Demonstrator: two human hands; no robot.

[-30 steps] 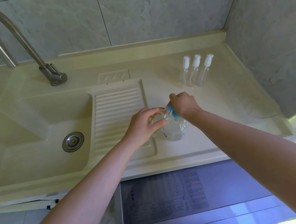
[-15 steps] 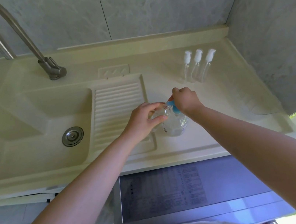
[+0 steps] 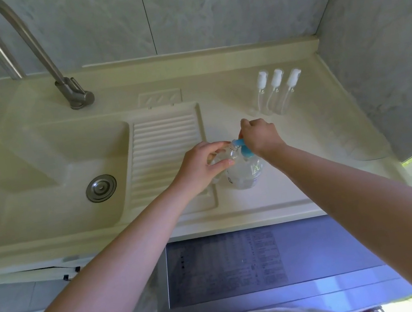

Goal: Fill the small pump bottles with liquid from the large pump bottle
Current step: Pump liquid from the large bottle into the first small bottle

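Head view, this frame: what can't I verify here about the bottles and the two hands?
- Small bottle in the left hand: mostly hidden by the fingers; its fill level is unreadable.
- Blue pump head of the large pump bottle: partly covered by the right hand; whether liquid flows is not visible.
- Three small pump bottles: clear and small in view; contents unclear.
- Faucet: top cut off by the frame edge.

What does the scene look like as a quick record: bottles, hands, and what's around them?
large bottle: clear, blue pump, standing on the counter right of the washboard
left hand: holds a small clear bottle at the pump spout
right hand: grips the blue pump
spare bottles: three, white caps on, in a row behind the hands
sink: left, with faucet
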